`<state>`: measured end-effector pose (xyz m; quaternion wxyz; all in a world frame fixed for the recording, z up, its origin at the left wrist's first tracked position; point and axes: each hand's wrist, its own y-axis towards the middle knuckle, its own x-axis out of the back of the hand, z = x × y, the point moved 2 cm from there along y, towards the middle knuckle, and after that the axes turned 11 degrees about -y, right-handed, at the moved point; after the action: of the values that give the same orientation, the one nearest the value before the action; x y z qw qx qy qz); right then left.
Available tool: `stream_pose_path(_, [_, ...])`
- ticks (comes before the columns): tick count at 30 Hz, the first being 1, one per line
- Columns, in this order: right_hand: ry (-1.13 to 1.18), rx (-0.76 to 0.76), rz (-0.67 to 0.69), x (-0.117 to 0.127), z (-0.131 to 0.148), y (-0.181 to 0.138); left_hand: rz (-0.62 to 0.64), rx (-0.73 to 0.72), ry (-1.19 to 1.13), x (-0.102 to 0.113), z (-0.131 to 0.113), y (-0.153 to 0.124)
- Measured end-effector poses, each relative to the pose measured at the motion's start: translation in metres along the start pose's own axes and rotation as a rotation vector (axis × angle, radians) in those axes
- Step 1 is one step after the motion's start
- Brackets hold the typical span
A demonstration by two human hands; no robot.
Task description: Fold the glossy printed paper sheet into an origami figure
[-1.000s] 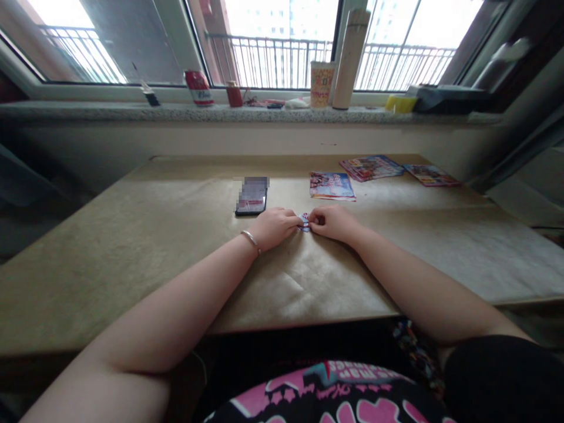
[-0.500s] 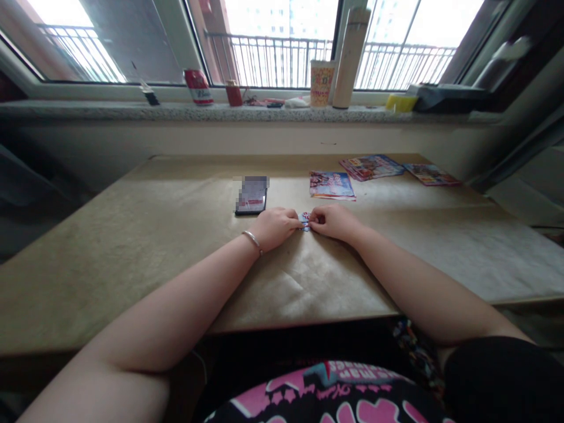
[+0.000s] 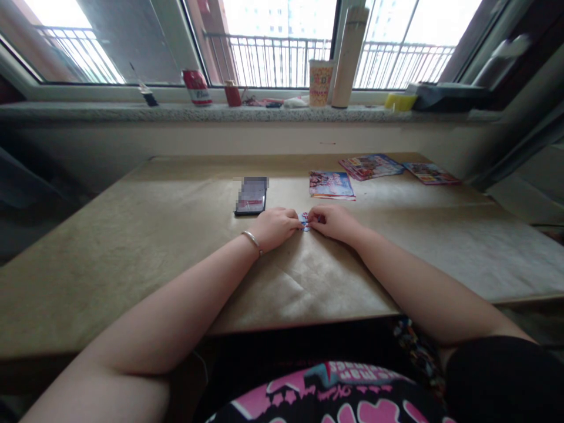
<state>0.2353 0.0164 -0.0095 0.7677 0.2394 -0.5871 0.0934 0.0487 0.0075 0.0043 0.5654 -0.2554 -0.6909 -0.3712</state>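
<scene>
Between my hands on the table lies a small folded piece of printed paper (image 3: 304,222), blue and white with some red; much of it is covered by fingers. My left hand (image 3: 277,226), with a silver bangle at the wrist, pinches its left side, fingers closed. From the right, my right hand (image 3: 332,222) grips the other side with thumb and forefinger together. A phone (image 3: 252,195) lies just beyond my left hand, its screen partly blurred out. Past my right hand is a short stack of printed paper sheets (image 3: 331,184).
More printed sheets (image 3: 372,166) and another small pile (image 3: 432,173) lie at the table's (image 3: 132,252) far right. Along the windowsill (image 3: 264,114) stand a red can (image 3: 197,88), a red bottle (image 3: 232,94), a paper cup (image 3: 320,83), a tall cylinder (image 3: 350,59) and a yellow object (image 3: 400,102).
</scene>
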Motion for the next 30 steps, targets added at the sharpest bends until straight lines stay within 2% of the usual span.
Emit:
stream_pose_path(6, [-0.235, 0.156, -0.017, 0.011, 0.010, -0.003, 0.006, -0.001, -0.004, 0.000, -0.001, 0.000])
stream_pose_path(15, [-0.058, -0.061, 0.029, -0.001, -0.001, 0.004, -0.009, -0.009, 0.013, 0.000, -0.002, -0.002])
stream_pose_path(19, [0.015, -0.085, 0.041, -0.005, -0.004, 0.004, 0.020, -0.010, 0.047, 0.001, -0.004, -0.002])
stream_pose_path(23, [0.005, 0.048, 0.011, 0.003, -0.003, 0.003, 0.052, 0.017, 0.042, 0.003, -0.007, -0.001])
stream_pose_path(27, [-0.153, 0.239, -0.009, 0.013, 0.001, -0.003, 0.070, 0.024, 0.018, 0.003, -0.007, -0.001])
stream_pose_path(30, [-0.234, 0.296, -0.002, 0.015, 0.004, -0.004, 0.068, 0.022, 0.018, 0.003, -0.007, -0.001])
